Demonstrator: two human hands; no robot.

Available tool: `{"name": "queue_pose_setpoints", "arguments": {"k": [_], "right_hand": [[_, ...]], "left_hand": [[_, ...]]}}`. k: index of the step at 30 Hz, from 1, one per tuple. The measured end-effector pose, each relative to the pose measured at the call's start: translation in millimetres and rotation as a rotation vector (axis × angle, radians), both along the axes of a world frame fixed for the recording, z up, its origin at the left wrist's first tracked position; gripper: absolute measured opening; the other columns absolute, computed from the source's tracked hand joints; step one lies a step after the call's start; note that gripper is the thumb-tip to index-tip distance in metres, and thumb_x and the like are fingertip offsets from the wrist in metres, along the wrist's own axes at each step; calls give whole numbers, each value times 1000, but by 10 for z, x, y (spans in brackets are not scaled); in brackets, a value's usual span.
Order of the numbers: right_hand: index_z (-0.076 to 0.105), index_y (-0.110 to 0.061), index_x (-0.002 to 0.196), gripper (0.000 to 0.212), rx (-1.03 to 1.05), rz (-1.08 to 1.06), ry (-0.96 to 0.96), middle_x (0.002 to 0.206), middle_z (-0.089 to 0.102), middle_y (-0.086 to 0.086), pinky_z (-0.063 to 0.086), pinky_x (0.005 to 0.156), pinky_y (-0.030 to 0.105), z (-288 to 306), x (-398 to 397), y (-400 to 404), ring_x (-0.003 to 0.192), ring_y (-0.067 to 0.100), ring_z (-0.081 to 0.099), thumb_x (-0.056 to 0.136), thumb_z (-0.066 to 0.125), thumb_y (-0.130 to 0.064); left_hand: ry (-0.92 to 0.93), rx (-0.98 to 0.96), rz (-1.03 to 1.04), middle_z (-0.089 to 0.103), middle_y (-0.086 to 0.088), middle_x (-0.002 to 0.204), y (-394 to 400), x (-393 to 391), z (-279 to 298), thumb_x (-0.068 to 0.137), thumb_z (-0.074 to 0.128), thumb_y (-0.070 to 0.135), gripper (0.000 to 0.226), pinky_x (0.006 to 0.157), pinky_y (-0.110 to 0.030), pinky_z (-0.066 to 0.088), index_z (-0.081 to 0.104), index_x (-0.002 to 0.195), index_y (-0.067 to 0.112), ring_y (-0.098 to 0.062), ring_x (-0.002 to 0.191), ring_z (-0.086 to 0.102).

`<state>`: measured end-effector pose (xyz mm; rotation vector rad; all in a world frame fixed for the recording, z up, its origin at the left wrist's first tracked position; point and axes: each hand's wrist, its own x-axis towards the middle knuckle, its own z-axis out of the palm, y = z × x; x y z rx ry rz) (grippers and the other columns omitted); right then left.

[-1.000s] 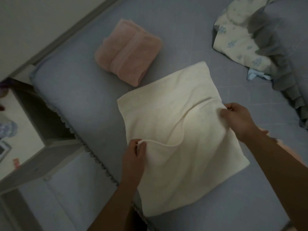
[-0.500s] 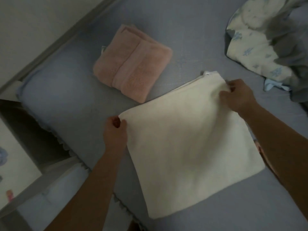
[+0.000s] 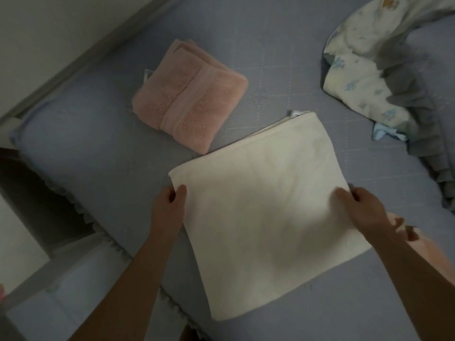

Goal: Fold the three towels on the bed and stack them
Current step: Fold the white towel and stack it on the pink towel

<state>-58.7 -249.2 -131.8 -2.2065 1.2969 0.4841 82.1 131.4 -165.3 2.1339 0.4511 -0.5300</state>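
Note:
A cream towel [image 3: 266, 217] lies folded flat on the blue-grey bed [image 3: 98, 148]. My left hand [image 3: 170, 205] pinches its left edge just below the far-left corner. My right hand [image 3: 362, 205] grips its right edge, thumb on top. A pink towel [image 3: 189, 94], folded into a thick block, rests beyond the cream one at the far left, its near corner close to the cream towel's far edge. A strip of another pink cloth [image 3: 430, 257] shows under my right forearm, mostly hidden.
A crumpled floral quilt with a grey ruffle [image 3: 369, 75] is bunched at the far right. The bed's ruffled left edge [image 3: 81, 212] drops to a pale floor and furniture [image 3: 29, 267]. A wall [image 3: 49, 25] runs along the far left.
The near half of the cream towel was carried over onto the far half. Both hands then slid back along the side edges toward me, and the view shifted slightly.

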Motion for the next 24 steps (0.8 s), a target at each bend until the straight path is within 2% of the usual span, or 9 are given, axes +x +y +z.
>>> {"name": "queue_pose_setpoints", "arguments": {"k": [3, 6, 10, 12, 15, 17, 20, 22, 24], "right_hand": [[60, -8, 119, 51, 48, 14, 65, 121, 63, 21, 38, 91, 40, 48, -218, 41, 114, 40, 56, 92, 54, -51], [56, -11, 109, 41, 66, 42, 114, 114, 62, 20, 40, 86, 40, 102, -407, 85, 106, 38, 57, 88, 60, -45], [54, -4, 112, 31, 35, 152, 102, 108, 62, 21, 46, 83, 42, 220, -625, 152, 95, 37, 57, 92, 56, -28], [54, -8, 114, 31, -20, 210, 5, 101, 63, 15, 49, 80, 42, 294, -781, 223, 88, 35, 59, 92, 57, -29], [57, -14, 119, 36, -41, 99, -259, 96, 59, -1, 44, 71, 31, 403, -1053, 392, 79, 19, 56, 88, 64, -30], [58, -13, 116, 37, -35, -6, -337, 94, 58, -2, 40, 64, 29, 456, -1221, 353, 74, 12, 53, 86, 66, -32], [58, -15, 105, 34, -79, 107, -144, 94, 64, 7, 44, 67, 37, 454, -1615, 236, 77, 23, 56, 86, 63, -42], [64, -10, 105, 33, 114, -74, -67, 96, 66, 10, 45, 69, 37, 365, -2011, 334, 78, 25, 58, 88, 64, -38], [63, -4, 118, 39, 298, -226, 2, 91, 64, 6, 48, 65, 36, 251, -2417, 453, 75, 22, 58, 90, 65, -31]], "left_hand": [[104, -166, 59, 69, 8, 85, 6, -261, 22, 94, 59, 33, 11, 66, -28, 51, 65, 94, 24, -14, 80, 66], [209, -325, 123, 75, 3, 100, 50, -706, 5, 94, 62, 28, 17, 75, -30, 56, 68, 108, 22, -16, 92, 71], [265, -406, 154, 76, -2, 98, 153, -1349, 36, 91, 66, 14, 13, 68, -26, 58, 68, 102, 20, -23, 95, 71], [275, -373, 208, 71, -13, 105, 200, -1682, 44, 86, 67, -2, 29, 73, -36, 58, 57, 112, 7, -35, 100, 67], [369, -290, 264, 60, -16, 114, 227, -2159, 134, 83, 70, -4, 54, 75, -40, 54, 41, 128, 4, -30, 95, 62], [419, -295, 299, 62, -16, 110, 235, -2410, 193, 87, 68, 1, 39, 69, -37, 53, 49, 121, 5, -26, 87, 60], [460, -316, 330, 63, -12, 105, 289, -2720, 263, 95, 55, 3, 18, 76, -39, 52, 59, 112, 6, -26, 88, 59], [463, -271, 391, 61, -10, 99, 371, -2930, 300, 96, 51, 5, 12, 85, -45, 52, 59, 105, 9, -27, 88, 57], [481, -216, 440, 58, -14, 99, 455, -3135, 331, 97, 49, 9, 10, 86, -50, 51, 59, 94, 10, -28, 88, 55]]}}
